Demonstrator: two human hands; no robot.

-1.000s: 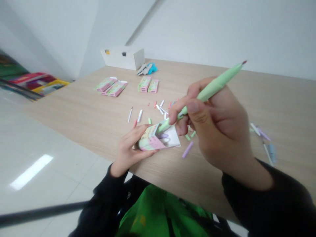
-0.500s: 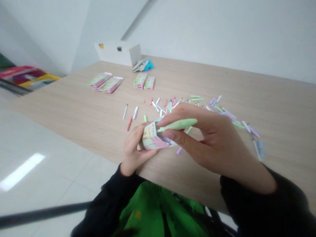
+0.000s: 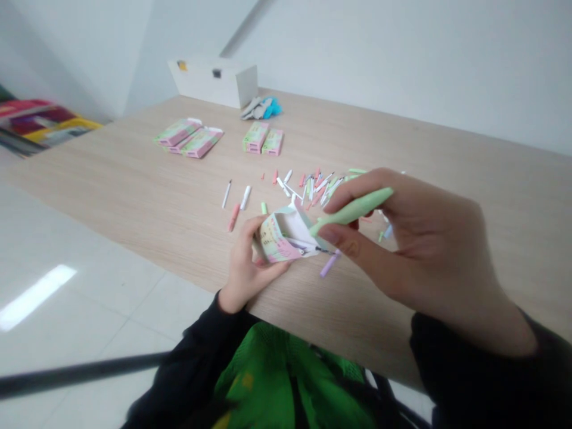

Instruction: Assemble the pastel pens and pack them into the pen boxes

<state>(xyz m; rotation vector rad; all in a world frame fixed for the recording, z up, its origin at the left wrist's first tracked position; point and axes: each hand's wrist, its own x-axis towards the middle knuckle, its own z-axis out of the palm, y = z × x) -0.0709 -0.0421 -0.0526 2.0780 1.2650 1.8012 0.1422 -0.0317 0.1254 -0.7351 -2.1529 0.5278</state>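
Observation:
My left hand (image 3: 245,262) is wrapped round a small pastel cardboard box (image 3: 273,239), tilted with its open end toward the right. Inside its mouth lie a few slim pieces, one pale purple, with a dark-tipped one (image 3: 325,250) sticking out. Between thumb and fingers of my right hand (image 3: 402,238) is a light green pen-like piece (image 3: 355,211), held just right of the box's opening and apart from the box's inside. A purple piece (image 3: 329,263) lies on the table beneath.
Loose pen parts (image 3: 313,186) in several colours are scattered behind my hands. Pastel boxes (image 3: 201,142) lie farther back, left, and two more boxes (image 3: 255,137) near the middle. A white carton (image 3: 214,83) and a grey-blue cloth (image 3: 263,108) stand at the back.
My right hand has moved right, away from the box mouth, carrying the green piece with it. The box's opening and the dark-tipped piece now show more fully.

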